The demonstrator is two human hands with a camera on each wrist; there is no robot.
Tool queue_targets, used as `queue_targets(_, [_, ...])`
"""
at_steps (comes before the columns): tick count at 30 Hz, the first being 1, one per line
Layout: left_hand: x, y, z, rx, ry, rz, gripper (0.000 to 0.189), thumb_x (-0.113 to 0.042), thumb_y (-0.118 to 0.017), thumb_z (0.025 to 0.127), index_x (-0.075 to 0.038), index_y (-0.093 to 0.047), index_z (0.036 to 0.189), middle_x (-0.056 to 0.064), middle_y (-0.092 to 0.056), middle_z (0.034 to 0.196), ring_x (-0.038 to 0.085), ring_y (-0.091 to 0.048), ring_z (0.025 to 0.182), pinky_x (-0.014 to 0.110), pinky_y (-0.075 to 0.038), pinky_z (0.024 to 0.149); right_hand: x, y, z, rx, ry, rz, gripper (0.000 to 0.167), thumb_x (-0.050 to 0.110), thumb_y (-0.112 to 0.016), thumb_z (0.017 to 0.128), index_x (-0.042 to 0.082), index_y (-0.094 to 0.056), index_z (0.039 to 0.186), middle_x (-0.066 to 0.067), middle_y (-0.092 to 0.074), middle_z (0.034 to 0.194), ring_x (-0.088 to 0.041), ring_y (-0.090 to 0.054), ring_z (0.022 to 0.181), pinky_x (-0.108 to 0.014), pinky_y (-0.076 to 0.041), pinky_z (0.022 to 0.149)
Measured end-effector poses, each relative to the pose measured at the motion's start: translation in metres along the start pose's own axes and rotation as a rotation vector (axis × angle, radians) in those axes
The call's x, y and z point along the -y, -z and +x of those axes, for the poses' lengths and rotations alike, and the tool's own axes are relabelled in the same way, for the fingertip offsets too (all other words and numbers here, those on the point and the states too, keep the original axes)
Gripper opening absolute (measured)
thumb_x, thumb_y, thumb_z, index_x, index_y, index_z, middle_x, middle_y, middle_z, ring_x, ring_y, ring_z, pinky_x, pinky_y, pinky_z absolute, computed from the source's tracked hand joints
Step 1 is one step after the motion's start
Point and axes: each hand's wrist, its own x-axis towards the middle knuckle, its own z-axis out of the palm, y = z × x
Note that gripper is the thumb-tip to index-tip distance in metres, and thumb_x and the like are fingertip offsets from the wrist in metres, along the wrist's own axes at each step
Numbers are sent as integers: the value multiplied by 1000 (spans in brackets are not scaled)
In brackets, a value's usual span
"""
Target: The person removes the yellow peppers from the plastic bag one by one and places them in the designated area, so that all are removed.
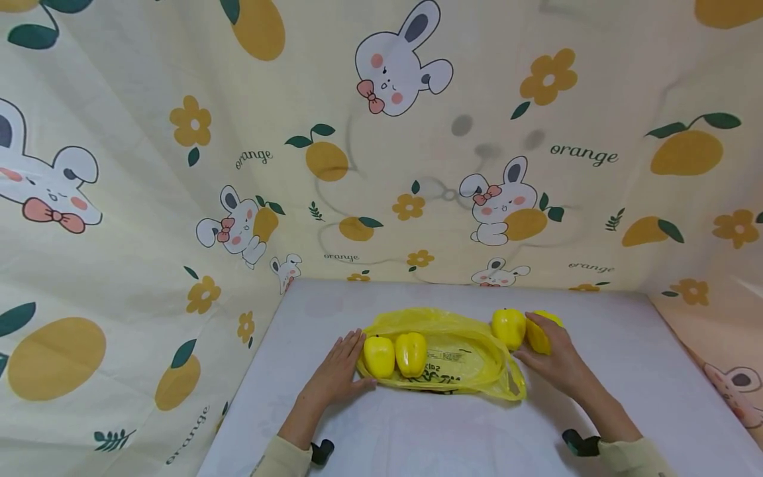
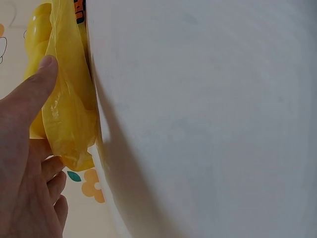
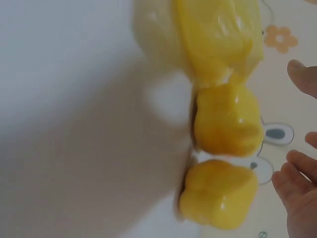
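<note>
Left hand (image 1: 340, 370) touching yellow bag (image 1: 429, 318), right hand (image 1: 556, 358) beside pepper (image 3: 219, 194).

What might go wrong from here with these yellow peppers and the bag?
The far-right pepper and the pepper beside it sit close together by the right hand, so closing on one might knock the other.
The bag looks thin and rumpled, and the left hand touches its left end; a tug there could shift the leftmost pepper and its neighbour.
</note>
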Motion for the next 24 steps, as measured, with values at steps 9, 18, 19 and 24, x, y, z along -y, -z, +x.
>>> queue_targets(9, [-1, 0, 0, 7, 13, -7, 107, -63, -71, 97, -8, -20, 172, 8, -16, 180, 26, -16, 166, 47, -14, 136, 17, -14, -2, 82, 7, -8, 89, 17, -91, 88, 2, -41, 160, -31, -41, 158, -53, -40, 141, -79, -43, 108])
queue_targets(18, [-2, 1, -1, 1, 10, -6, 107, -63, -71, 97, -7, -20, 172, 9, -16, 180, 26, -16, 166, 47, -13, 136, 30, -34, -2, 104, 59, 0, 88, 18, -92, 87, 4, -43, 159, -25, -45, 159, -50, -41, 145, -77, -39, 114])
queue_targets(19, [-2, 1, -1, 4, 10, -1, 107, -64, -71, 97, -8, -20, 172, 8, -15, 181, 26, -15, 166, 46, -13, 136, 32, -36, -2, 103, 71, 2, 88, 18, -92, 87, 4, -43, 159, -24, -45, 159, -50, -41, 145, -77, -40, 114])
queue_targets(24, [-3, 2, -1, 8, 11, 8, 108, -64, -70, 97, -7, -19, 172, 9, -15, 181, 26, -15, 166, 46, -12, 136, 41, -47, -1, 116, 103, 14, 87, 19, -92, 87, 3, -45, 159, -23, -48, 159, -48, -44, 144, -75, -39, 116])
